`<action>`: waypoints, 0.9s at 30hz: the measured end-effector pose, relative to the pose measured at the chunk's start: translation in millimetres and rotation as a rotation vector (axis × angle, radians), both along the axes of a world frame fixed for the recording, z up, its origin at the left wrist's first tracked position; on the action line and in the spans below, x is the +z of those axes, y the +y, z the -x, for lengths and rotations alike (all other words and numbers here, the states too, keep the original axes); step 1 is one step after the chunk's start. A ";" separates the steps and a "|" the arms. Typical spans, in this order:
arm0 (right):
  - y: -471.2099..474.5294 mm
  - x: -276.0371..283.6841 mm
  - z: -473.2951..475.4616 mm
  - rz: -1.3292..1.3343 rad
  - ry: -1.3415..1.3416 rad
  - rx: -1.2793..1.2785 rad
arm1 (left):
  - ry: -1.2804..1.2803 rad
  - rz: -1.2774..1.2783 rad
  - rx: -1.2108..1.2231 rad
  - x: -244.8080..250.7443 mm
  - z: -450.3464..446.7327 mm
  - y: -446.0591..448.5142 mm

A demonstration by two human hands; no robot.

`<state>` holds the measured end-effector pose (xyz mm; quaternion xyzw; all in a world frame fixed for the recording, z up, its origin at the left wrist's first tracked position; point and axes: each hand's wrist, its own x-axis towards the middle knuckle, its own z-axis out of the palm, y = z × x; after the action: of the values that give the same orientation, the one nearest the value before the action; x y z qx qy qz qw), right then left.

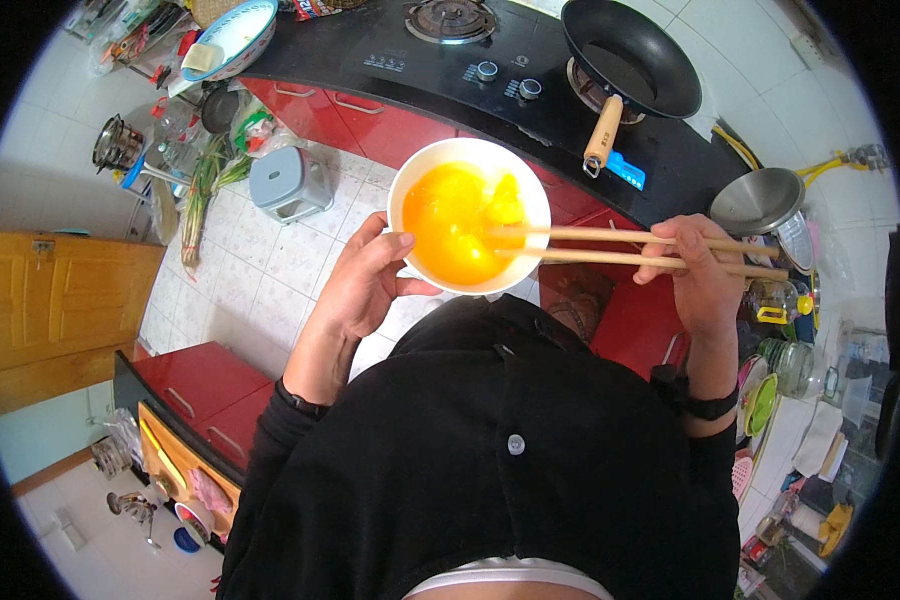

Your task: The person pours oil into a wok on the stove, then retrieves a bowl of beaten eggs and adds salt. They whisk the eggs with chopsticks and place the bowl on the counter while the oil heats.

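Note:
My left hand [367, 274] grips a white bowl [541, 187] from its left side, thumb at the rim and fingers underneath. Inside the bowl lies beaten egg [450, 225], bright yellow-orange and uneven, with a thicker patch at the upper right. From the right, my right hand [694, 262] holds a pair of wooden chopsticks [600, 257]. Their tips are slightly apart and dip into the egg past the bowl's right rim. The bowl is held in the air in front of my body, between me and the counter.
Ahead, a black frying pan [645, 56] rests on the right burner of a gas hob [457, 64], its wooden handle towards me. Nearby are a blue plastic item [626, 171] and a steel bowl [757, 201]. A grey stool [289, 180] and spring onions [199, 202] are on the floor at left.

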<state>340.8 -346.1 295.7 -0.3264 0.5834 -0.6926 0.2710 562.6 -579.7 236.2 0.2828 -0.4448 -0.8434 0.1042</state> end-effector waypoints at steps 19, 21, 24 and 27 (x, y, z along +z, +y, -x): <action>17.3 -9.2 24.2 -0.005 0.044 -0.153 | 0.055 -0.043 -0.147 13.0 32.8 -7.8; 16.0 -9.6 28.4 0.133 -0.113 -0.096 | 0.048 -0.025 -0.158 14.2 40.5 -13.4; 15.8 -4.8 33.9 -0.035 0.073 -0.069 | 0.117 0.003 -0.201 13.8 50.6 -18.6; 15.4 2.0 41.7 0.077 0.078 -0.171 | 0.117 0.009 -0.206 14.7 59.3 -22.5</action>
<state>299.0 -330.7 297.7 -0.3124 0.5923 -0.7217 0.1752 503.3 -602.2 250.9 0.1852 -0.4684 -0.8628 0.0440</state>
